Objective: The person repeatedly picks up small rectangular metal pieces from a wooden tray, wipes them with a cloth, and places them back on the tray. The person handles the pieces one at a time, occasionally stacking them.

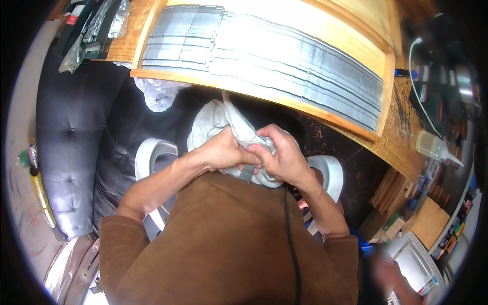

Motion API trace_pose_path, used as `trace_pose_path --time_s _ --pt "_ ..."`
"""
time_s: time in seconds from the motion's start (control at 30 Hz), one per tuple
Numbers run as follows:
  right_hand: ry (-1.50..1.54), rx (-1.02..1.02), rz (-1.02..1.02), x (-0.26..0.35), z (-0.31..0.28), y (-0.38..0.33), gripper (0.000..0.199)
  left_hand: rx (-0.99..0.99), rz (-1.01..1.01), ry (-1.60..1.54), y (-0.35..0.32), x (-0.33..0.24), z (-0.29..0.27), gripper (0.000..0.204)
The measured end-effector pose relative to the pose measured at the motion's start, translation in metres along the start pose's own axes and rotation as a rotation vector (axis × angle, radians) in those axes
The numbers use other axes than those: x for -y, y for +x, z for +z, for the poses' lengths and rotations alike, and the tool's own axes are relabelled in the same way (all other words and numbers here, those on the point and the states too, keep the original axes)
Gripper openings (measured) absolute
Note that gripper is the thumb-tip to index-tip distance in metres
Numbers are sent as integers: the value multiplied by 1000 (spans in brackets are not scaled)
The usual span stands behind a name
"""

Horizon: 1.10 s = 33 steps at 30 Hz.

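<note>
White cloth (219, 118) sits bunched in our lap, just near of the wooden board (351, 38). Our left hand (222, 151) and right hand (282, 158) both close tightly on it, fingers curled, knuckles meeting. Forearms angle inward from the brown sleeves. Far beyond, grey metal strips (284, 56) lie in rows on the board.

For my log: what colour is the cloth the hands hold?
White cloth, gripped by both hands; clearest in the head view.

Cloth (231, 124) in both hands, before wooden board (335, 30) with metal strips (264, 56).
</note>
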State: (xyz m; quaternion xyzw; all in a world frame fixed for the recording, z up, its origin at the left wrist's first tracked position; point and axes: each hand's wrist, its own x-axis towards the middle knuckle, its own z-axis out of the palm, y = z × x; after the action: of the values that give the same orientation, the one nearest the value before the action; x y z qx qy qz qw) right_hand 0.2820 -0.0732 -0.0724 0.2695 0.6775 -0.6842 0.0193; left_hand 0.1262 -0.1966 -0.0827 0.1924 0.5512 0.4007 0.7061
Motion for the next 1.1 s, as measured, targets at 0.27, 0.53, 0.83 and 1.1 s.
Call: trace_pose_path --time_s 0.27,0.53,0.83,1.1 --pt "-244 -120 -125 -28 -5 13 28 169 -182 -253 6 9 -10 10" --pt "326 -261 27 -40 -18 3 33 -3 -109 -285 -22 -17 -15 19" --pt "404 -259 -131 -26 9 -14 31 -423 367 -580 5 -1 9 19" --pt "62 -215 -132 -23 11 5 30 -428 501 -827 20 22 40 16"
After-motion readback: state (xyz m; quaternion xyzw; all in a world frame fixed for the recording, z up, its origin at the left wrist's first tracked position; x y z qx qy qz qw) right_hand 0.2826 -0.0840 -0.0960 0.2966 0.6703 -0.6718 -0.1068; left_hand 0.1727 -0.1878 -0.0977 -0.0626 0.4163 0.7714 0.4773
